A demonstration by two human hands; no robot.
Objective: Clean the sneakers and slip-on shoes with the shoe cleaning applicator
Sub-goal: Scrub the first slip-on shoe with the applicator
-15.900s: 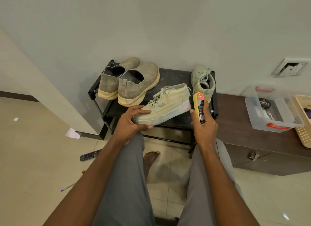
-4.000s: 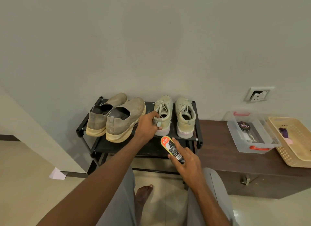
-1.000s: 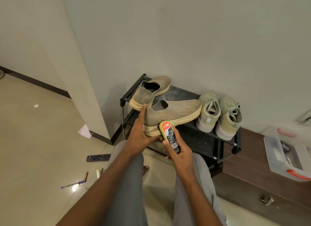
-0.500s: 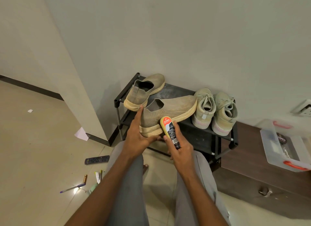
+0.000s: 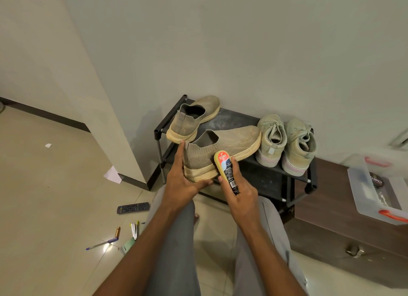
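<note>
Black shoe rack (image 5: pixel 273 181) by wall: left hand (image 5: pixel 180 181) is gripping slip-on (image 5: pixel 223 145) heel w/ toe at 2 o'clock, steadying it; right hand (image 5: pixel 241 192) is clasping applicator (image 5: pixel 226 171) against its side.

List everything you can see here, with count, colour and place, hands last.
tan knit slip-on shoes: 2; far one on black metal shoe rack, near one held at rack's front
pale green lace-up sneakers: 2, rack's right end
yellow shoe cleaning applicator: 1, against near slip-on
clear plastic box: 1, red handles, on brown cabinet
black remote: 1, floor
pens: several, floor
left hand: grips near slip-on's heel
right hand: holds applicator
</note>
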